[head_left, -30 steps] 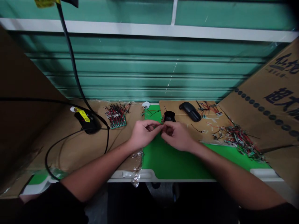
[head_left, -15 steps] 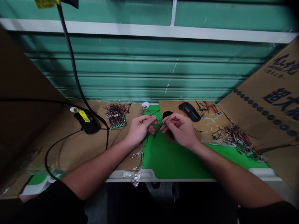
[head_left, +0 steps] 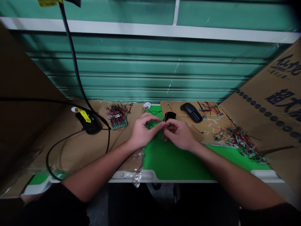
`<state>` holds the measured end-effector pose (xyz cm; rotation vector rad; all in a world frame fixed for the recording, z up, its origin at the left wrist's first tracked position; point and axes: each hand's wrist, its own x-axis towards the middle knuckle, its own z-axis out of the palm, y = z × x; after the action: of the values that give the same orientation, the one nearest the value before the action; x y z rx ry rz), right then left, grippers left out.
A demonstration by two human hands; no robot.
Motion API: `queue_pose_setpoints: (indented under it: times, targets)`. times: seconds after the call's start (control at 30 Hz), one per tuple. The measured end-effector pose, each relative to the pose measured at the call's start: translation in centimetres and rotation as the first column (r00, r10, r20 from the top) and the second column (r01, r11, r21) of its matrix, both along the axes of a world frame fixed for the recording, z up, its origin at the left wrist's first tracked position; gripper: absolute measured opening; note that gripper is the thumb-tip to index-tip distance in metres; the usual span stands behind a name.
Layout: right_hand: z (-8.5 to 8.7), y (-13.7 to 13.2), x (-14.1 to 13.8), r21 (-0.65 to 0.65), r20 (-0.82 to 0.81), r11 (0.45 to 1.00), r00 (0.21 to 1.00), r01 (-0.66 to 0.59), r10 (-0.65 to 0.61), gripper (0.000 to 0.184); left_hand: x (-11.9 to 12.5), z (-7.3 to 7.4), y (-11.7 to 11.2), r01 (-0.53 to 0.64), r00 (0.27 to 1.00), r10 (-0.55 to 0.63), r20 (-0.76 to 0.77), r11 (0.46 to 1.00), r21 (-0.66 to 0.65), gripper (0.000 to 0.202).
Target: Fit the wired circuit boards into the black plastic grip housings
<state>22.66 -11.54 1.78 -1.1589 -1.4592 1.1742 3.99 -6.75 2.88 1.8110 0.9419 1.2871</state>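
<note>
My left hand (head_left: 143,133) and my right hand (head_left: 178,134) meet fingertip to fingertip over the far part of the green mat (head_left: 171,160). Both pinch a thin dark wire piece (head_left: 156,131) between them; its details are too small to make out. Just behind the hands sits a small black part (head_left: 170,115) with a red wire. A green circuit board strip with red and black wires (head_left: 117,116) lies to the left of my left hand.
A black device with a yellow tag (head_left: 87,121) and a looping black cable (head_left: 70,138) lie at left. A black mouse-shaped shell (head_left: 191,111) and a heap of loose wired parts (head_left: 240,139) lie at right. Cardboard sheets (head_left: 268,103) flank both sides.
Half a second ago my hands were apart with a red and black wire stretched between them. Now they have closed together again, fingertips touching.
</note>
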Motion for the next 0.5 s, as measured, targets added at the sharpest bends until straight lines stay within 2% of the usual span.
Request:
queue_pose_setpoints:
  times: [0.1, 0.23, 0.33, 0.43, 0.5]
  targets:
    - [0.04, -0.22, -0.25, -0.004, -0.003, 1.000, 1.000, -0.028, 0.028, 0.012, 0.15, -0.43, -0.16, 0.067, 0.998, -0.067, -0.004, 0.996, -0.060, 0.018]
    - [-0.05, -0.04, -0.16, -0.017, -0.039, 1.000, 0.999, -0.015, 0.014, 0.016, 0.07, -0.87, 0.36, 0.043, 0.998, -0.032, 0.057, 0.978, -0.202, 0.019]
    - [-0.04, 0.14, -0.06, -0.002, -0.086, 1.000, 0.996, 0.029, -0.029, 0.021, 0.02, -1.03, 0.76, 0.052, 0.993, -0.010, 0.121, 0.938, -0.343, 0.028]
    - [0.01, 0.10, -0.14, 0.019, -0.136, 0.998, 0.989, 0.065, -0.062, 0.029, 0.07, -1.05, 0.76, 0.111, 0.984, -0.036, 0.173, 0.889, -0.444, 0.034]
    - [-0.01, 0.01, -0.26, 0.039, -0.180, 0.995, 0.981, 0.087, -0.079, 0.035, 0.15, -0.97, 0.57, 0.172, 0.972, -0.057, 0.229, 0.836, -0.520, 0.037]
